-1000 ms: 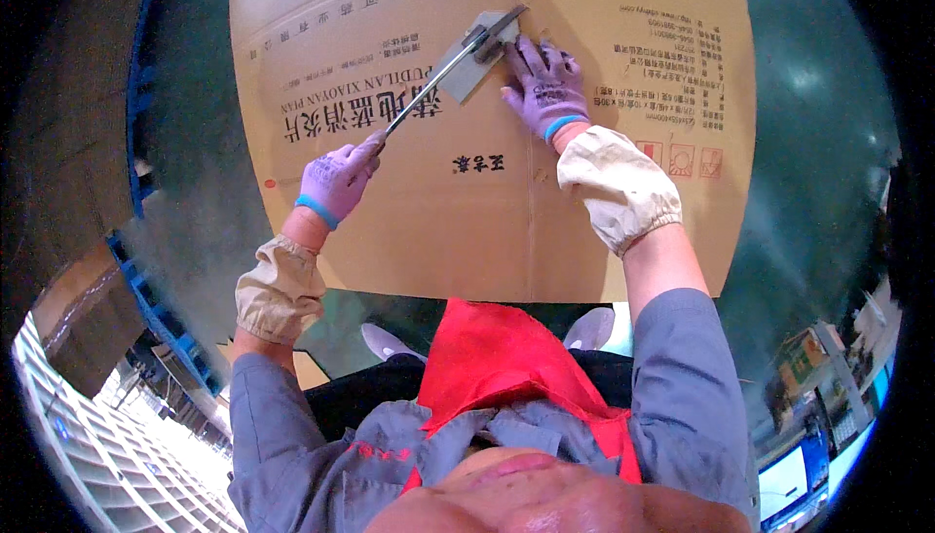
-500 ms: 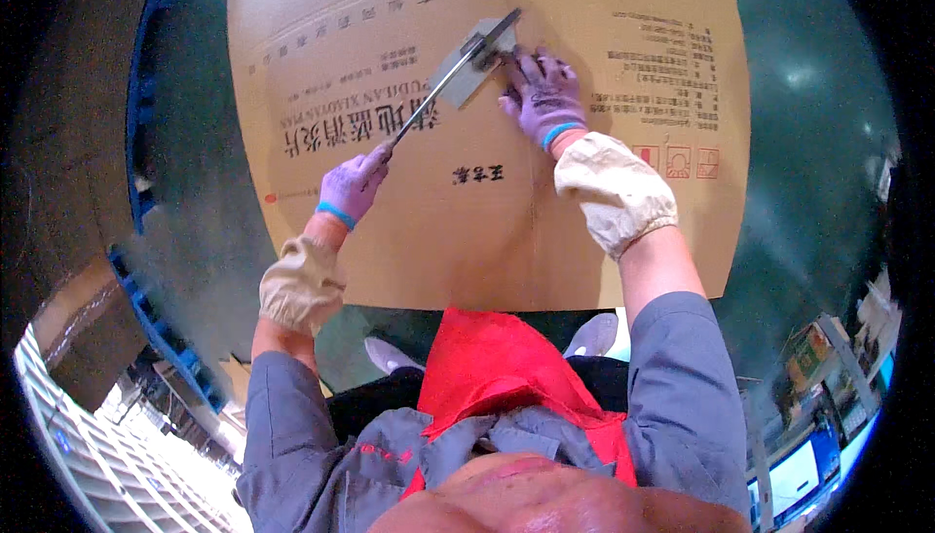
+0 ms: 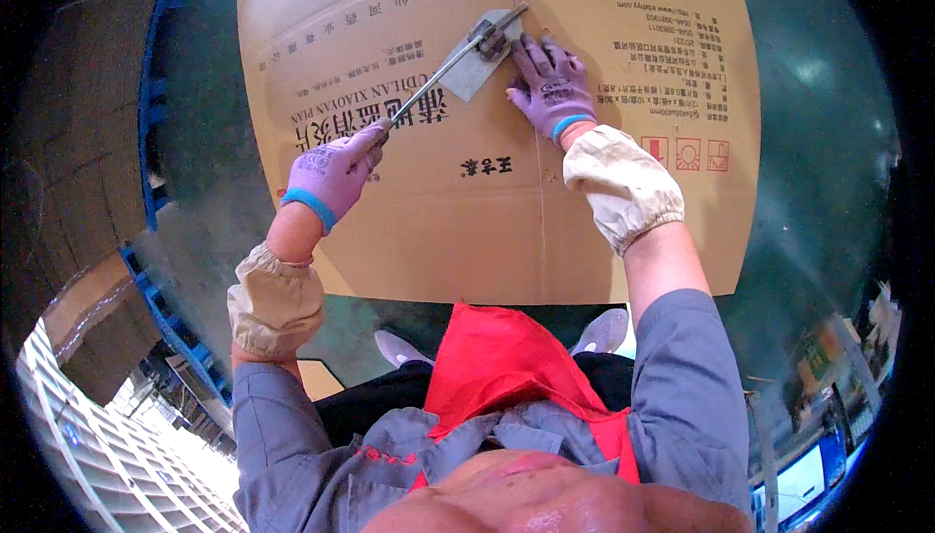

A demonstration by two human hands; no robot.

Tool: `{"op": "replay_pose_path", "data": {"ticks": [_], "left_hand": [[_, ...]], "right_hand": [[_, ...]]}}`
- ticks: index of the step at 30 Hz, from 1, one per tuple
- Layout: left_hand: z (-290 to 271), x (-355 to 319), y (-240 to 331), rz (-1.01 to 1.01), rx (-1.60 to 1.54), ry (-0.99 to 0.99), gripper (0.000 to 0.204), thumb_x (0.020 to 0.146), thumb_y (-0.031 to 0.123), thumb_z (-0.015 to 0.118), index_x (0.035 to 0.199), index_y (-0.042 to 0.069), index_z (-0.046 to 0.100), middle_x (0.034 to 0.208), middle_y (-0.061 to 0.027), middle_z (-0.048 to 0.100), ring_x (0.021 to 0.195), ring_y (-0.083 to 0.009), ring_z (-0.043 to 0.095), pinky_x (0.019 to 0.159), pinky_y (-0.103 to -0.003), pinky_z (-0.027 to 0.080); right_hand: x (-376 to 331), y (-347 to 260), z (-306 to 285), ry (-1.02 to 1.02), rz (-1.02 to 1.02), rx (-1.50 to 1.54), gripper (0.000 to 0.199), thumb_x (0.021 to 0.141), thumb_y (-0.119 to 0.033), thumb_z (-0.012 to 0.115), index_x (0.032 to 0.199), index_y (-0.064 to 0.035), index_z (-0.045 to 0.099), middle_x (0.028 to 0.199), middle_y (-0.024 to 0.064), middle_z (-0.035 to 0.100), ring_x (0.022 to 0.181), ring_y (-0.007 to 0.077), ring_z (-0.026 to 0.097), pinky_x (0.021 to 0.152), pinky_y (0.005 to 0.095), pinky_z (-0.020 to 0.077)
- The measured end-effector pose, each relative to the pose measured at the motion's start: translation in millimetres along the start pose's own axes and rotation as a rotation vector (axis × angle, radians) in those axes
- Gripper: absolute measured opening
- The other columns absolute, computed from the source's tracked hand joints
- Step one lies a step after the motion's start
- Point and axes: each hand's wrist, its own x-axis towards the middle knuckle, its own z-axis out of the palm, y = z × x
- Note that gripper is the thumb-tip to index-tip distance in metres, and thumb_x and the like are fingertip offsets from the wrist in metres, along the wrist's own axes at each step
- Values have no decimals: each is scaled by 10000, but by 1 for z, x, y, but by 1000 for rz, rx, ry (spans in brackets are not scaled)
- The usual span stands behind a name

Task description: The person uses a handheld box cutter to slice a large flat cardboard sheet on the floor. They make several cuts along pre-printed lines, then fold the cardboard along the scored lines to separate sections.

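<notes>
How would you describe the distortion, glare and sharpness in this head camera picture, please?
Head view: strong fisheye bend, so the flat cardboard sheet has curved edges and the corners go black; the middle is sharp, with the left hand on the long metal tool and the right hand crisp; soft glare on the green floor at right; bright, washed-out patch at lower left; the person's clothing at the lower edge looks soft.

A long grey metal lever tool (image 3: 443, 71) slants across a flattened tan cardboard sheet (image 3: 467, 231) — its slim handle runs down-left, its broader jaw head up-right over a small flat grey plate. The printed cardboard lies flat on the green floor (image 3: 808, 144), a fold crease running lengthwise beneath the tool's head.
</notes>
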Motion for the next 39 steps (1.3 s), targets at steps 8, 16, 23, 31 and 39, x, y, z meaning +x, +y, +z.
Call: {"op": "replay_pose_path", "data": {"ticks": [8,16,23,31,39], "left_hand": [[2,0,2,-42,-31,-36,428,922,176,556,1345,236,531,1090,-110,684,961,-303,665,804,-414,537],[9,2,1,19,-64,-29,444,916,115,541,1352,199,524,1093,-97,689,968,-276,674,819,-389,539],[50,1,-24,31,-64,-10,460,913,109,543,1364,197,517,1021,-82,700,857,-250,688,774,-362,545],[88,3,-44,128,-142,188,442,908,192,557,1343,261,524,866,-68,670,789,-287,663,657,-422,530],[102,5,-29,109,-153,247,427,893,177,588,1312,257,557,876,-70,674,765,-288,661,647,-405,536]], "right_hand": [[0,-2,-1,13,-2,-4,695,872,-517,558,1451,-171,389,1525,60,333,1398,277,286,1117,491,242],[-1,-6,-5,-28,30,2,709,875,-453,586,1480,-185,330,1547,49,304,1395,285,298,1118,491,240],[0,-7,-7,-20,11,-28,677,860,-470,591,1446,-194,393,1526,54,328,1389,282,300,1109,490,257],[3,-7,-4,-20,17,-31,680,873,-470,574,1467,-217,361,1519,45,328,1378,294,311,1116,501,242],[2,-3,-6,-26,36,-40,686,872,-499,557,1460,-193,381,1507,53,352,1377,267,317,1110,480,248]]}}
